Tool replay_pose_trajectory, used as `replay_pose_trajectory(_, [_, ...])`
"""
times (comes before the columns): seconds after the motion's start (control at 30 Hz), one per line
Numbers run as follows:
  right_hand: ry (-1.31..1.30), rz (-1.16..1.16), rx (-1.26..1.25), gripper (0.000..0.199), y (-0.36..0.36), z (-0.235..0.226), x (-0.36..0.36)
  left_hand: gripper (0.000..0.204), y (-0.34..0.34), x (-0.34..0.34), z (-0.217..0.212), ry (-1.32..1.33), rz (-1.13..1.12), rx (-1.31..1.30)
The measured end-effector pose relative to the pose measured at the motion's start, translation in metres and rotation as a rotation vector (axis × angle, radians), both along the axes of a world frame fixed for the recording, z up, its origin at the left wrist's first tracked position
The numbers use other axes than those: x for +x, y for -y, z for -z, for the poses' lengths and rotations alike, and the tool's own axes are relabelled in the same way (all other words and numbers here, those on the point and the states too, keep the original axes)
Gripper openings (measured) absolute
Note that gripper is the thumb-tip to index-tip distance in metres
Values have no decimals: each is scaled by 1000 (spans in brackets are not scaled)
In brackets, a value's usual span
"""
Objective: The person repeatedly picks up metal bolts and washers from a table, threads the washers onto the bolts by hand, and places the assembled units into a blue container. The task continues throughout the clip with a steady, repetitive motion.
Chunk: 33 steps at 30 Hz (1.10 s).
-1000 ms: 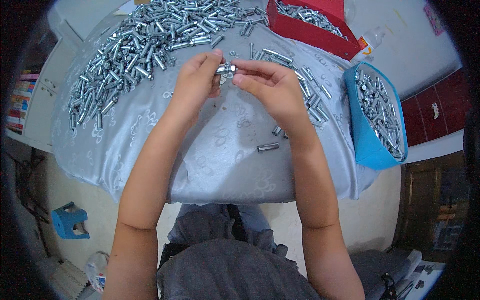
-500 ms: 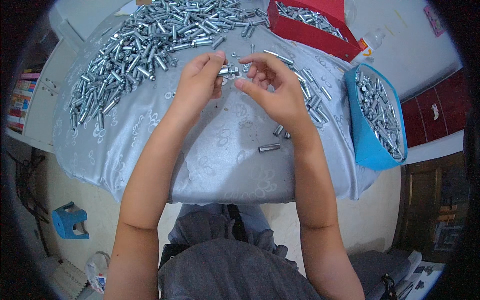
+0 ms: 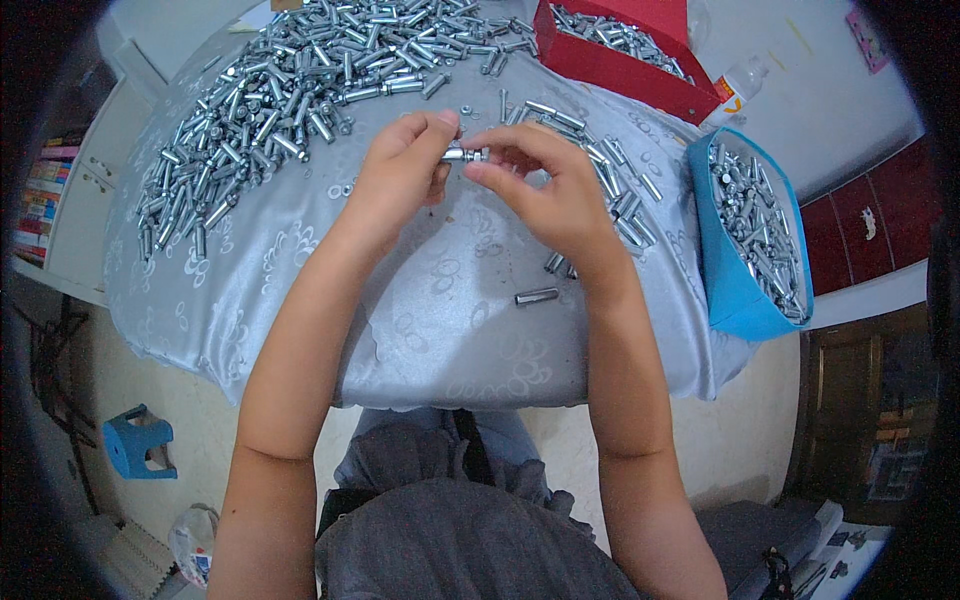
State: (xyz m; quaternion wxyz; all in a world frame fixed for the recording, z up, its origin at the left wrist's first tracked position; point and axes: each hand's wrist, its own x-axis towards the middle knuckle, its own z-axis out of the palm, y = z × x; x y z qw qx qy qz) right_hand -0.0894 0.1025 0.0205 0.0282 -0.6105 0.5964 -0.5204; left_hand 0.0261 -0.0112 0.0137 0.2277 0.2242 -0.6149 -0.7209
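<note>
The left hand (image 3: 404, 165) grips a metal bolt (image 3: 457, 155) above the table (image 3: 435, 320); the right hand (image 3: 556, 185) curls around its end, grip unclear.

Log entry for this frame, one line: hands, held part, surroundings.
left hand: gripping metal bolt | right hand: at its right end, contact unclear | left side: bolt pile | right side: loose bolts, blue bin, red box

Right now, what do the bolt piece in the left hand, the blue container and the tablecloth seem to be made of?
Held bolt piece: shiny metal, probably steel, by its sharp glints.
Blue container: perhaps stiff felt or fabric, since its wall looks matt.
Tablecloth: satin-like fabric, by its sheen and folds; fibre unclear.
</note>
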Motion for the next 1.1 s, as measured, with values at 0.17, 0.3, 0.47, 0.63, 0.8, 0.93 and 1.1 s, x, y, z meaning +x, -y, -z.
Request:
replay_pose_trajectory(0.17, [283, 19, 84, 21, -3, -6, 8, 27, -12, -1, -4, 61, -58, -6])
replay_pose_trajectory(0.3, [196, -62, 43, 21, 0, 4, -1, 28, -7, 0, -2, 52, -33, -18])
replay_pose_trajectory(0.47, [193, 25, 177, 22, -7, -6, 2, 27, -9, 0, -4, 24, -30, 5])
replay_pose_trajectory(0.63, [99, 5, 177, 24, -9, -6, -3, 26, -8, 1, -6, 38, -24, 2])
replay_pose_trajectory(0.8, [-58, 1, -4, 26, -3, -5, 0, 26, -6, 1, -1, 17, -16, 37])
replay_pose_trajectory(0.93, [20, 22, 222, 26, -10, -5, -2, 26, -7, 2, -5, 35, -23, 57])
replay_pose_trajectory(1.1, [113, -5, 51, 22, -5, -3, 0, 25, -8, 1, -4, 16, 1, 42])
